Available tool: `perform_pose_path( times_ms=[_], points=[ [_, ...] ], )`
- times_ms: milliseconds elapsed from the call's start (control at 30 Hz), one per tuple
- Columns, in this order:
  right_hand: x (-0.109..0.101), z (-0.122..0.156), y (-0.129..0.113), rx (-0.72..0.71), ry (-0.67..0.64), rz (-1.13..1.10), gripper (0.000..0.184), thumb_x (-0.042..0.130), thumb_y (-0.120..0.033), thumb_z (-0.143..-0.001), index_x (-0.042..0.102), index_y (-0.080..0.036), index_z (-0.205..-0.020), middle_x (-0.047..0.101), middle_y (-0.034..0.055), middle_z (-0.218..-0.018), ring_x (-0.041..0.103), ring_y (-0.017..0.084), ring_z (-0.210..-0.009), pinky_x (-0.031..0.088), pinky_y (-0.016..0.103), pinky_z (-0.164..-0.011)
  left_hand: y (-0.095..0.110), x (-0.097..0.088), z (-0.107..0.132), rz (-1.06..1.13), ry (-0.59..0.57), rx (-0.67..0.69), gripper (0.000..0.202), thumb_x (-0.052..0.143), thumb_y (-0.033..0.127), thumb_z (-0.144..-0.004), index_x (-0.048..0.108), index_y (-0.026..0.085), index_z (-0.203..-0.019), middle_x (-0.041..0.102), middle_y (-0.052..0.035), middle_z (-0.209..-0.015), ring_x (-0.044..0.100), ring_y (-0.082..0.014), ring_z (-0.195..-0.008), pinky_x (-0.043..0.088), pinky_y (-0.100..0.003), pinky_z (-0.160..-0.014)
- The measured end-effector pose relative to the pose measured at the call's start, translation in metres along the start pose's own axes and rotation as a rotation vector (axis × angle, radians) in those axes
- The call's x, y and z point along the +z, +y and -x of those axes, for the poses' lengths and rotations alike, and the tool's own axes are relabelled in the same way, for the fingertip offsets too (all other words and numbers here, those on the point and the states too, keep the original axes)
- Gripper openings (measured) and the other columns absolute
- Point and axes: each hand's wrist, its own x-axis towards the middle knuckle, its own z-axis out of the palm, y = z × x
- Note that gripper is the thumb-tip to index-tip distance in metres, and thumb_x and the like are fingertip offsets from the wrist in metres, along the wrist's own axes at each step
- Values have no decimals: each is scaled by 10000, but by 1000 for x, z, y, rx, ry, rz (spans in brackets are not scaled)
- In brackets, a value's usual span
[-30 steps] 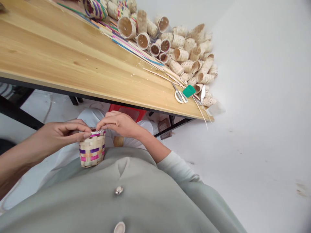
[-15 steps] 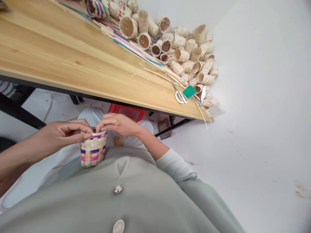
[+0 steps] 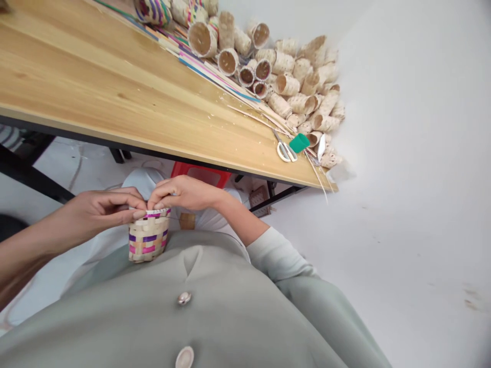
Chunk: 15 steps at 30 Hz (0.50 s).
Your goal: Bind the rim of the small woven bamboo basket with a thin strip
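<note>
A small woven basket [image 3: 149, 237] with pink, purple and orange bands stands upright against my lap. My left hand [image 3: 111, 208] grips its rim on the left, thumb outside and fingers over the edge. At the same rim, my right hand [image 3: 180, 193] is closed, with thumb and forefinger pinched together close to the left fingertips. What the right fingertips hold is hidden. A thin dark thread or wire [image 3: 177, 219] runs from the rim toward the right. The inside of the basket is mostly covered by my hands.
On the wooden table [image 3: 115, 102] ahead lie scissors [image 3: 286, 152], a green cup-like piece [image 3: 299, 143] and long coloured strips [image 3: 215, 74]. Several pale woven baskets [image 3: 287, 84] are heaped at the back. A red stool [image 3: 203, 175] stands beneath the table edge.
My right hand has shifted slightly left and up along the rim, its fingertips nearer to the left hand's. The left hand keeps its grip on the basket.
</note>
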Motion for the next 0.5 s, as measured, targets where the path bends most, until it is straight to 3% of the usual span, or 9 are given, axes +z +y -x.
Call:
perform_pose_path(
  times_ms=[67, 233, 333, 433, 500],
  points=[
    [-2, 1, 1, 41, 29, -95, 130, 677, -109, -890, 764, -174, -819, 745, -19, -889, 640, 109, -879, 450, 199, -845, -2, -1, -2, 27, 4, 9, 272, 739, 502, -719, 775, 234, -740, 698, -46, -869, 616, -211, -825, 500, -273, -743],
    [1, 7, -15, 307, 198, -271, 83, 714, -74, -773, 714, -156, -767, 698, -14, -822, 619, 130, -860, 450, 232, -884, 1, 1, 2, 43, -29, 71, 275, 702, 470, -827, 753, 203, -792, 698, -44, -887, 616, -196, -829, 502, -302, -780],
    [15, 12, -20, 243, 259, -164, 78, 652, -140, -762, 614, -203, -736, 596, -15, -735, 543, 148, -732, 441, 281, -785, -1, 11, 7, 12, -24, 125, 328, 710, 497, -873, 702, 173, -821, 693, -30, -879, 636, -179, -794, 539, -345, -756],
    [24, 12, -3, 140, 304, -79, 99, 583, -288, -796, 498, -250, -762, 523, -3, -719, 480, 175, -667, 400, 325, -700, -15, 18, -4, -51, 26, 158, 298, 704, 455, -924, 672, 162, -881, 681, -14, -877, 637, -159, -762, 564, -340, -719],
    [26, 7, 11, 108, 309, -150, 190, 609, -365, -767, 448, -263, -766, 515, -7, -725, 472, 176, -651, 384, 333, -690, -23, 18, -15, -81, 41, 180, 274, 698, 438, -937, 670, 168, -897, 681, -15, -881, 638, -154, -753, 571, -328, -704]
  ],
)
